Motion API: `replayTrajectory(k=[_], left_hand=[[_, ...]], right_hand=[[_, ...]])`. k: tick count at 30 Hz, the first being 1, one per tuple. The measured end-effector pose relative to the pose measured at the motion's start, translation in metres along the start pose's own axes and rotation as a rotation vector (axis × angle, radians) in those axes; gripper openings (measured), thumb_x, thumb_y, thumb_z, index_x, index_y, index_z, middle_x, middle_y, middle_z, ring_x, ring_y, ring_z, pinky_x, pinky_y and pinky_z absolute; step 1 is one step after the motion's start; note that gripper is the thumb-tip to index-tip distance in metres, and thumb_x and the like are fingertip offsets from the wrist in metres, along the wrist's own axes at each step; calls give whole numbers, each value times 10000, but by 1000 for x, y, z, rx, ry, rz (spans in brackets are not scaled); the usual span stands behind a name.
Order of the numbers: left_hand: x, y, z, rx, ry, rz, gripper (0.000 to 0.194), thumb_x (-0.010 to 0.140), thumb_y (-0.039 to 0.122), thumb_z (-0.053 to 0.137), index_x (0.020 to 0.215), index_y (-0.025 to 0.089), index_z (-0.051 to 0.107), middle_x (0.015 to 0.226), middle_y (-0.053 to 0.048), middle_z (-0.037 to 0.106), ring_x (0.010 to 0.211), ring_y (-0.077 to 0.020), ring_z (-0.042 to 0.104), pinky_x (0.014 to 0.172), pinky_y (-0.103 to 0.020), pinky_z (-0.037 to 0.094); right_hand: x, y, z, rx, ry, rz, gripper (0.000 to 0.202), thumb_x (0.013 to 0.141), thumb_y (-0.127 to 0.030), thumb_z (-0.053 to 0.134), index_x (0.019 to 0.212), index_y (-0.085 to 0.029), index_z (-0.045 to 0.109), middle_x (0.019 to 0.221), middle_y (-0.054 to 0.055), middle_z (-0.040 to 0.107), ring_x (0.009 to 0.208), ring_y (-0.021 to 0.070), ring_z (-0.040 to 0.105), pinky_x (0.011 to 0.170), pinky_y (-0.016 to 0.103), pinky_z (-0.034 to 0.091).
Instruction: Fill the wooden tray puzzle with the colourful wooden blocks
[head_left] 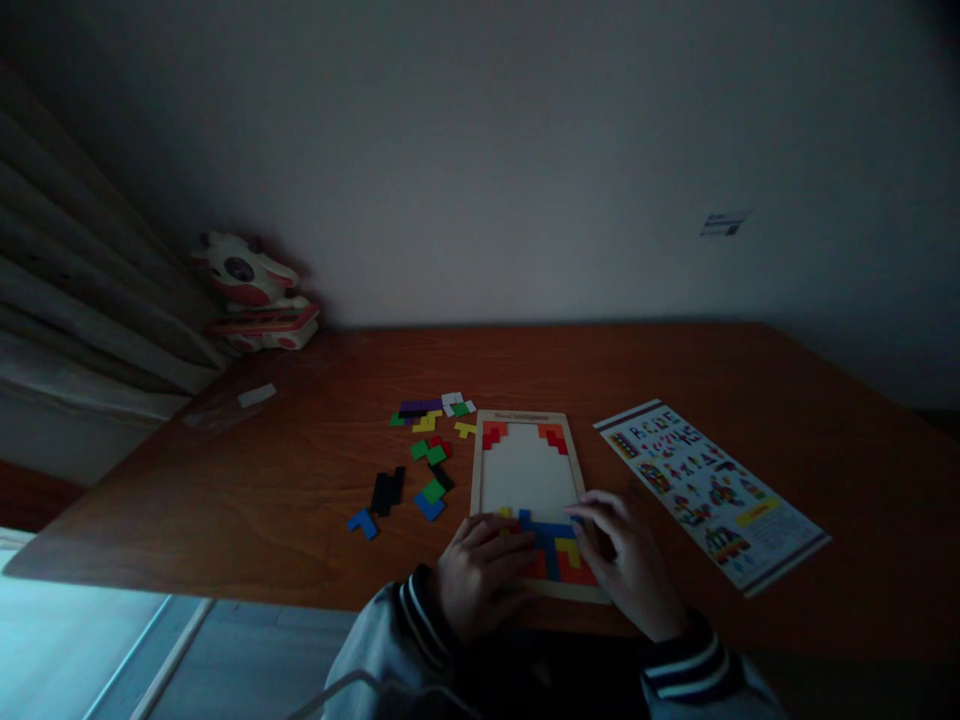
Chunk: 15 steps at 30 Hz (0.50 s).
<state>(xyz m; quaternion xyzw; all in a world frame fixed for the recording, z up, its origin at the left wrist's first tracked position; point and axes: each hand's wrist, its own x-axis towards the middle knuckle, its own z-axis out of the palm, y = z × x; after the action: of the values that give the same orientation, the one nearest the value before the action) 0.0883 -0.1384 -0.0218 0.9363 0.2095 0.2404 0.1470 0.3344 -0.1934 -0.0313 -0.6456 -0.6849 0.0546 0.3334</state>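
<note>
A wooden puzzle frame [476,478] lies on the table, with orange and red pieces in its two far corners and blue, yellow and red pieces in its near part. My left hand [484,570] rests palm down over the near left part of the frame, fingers spread loosely across the pieces. At the frame's right edge, the thumb and index finger of my right hand [626,560] come together by the end of a blue piece [559,530]. Whether that hand grips a piece is too small to tell.
Loose coloured pieces [387,491] lie left of the frame on the brown table [285,500]. A printed pattern sheet [712,490] lies to the right. A cow-shaped toy [251,285] stands at the back left, near a curtain [82,270].
</note>
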Motion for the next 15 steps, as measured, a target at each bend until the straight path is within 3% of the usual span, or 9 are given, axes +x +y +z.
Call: replayTrajectory(k=[5,15], left_hand=[[-1,0,0,6,-12,2,329,912,435,606,1163,228,659,1269,-41,676,1192,-267,565,1024,-443,410],[-2,-2,4,3,1,-4,346,908,460,597,1155,226,660,1253,-48,684,1199,-253,560,1029,-426,407]], right_hand=[[-5,-7,1,-74,-28,-99,216,906,-367,597,1084,-341,717,1151,63,610,1038,250,618,913,440,504],[-10,-8,5,-93,16,-172,243,932,-353,581,1122,-302,724,1074,74,643,979,215,628,883,380,526]])
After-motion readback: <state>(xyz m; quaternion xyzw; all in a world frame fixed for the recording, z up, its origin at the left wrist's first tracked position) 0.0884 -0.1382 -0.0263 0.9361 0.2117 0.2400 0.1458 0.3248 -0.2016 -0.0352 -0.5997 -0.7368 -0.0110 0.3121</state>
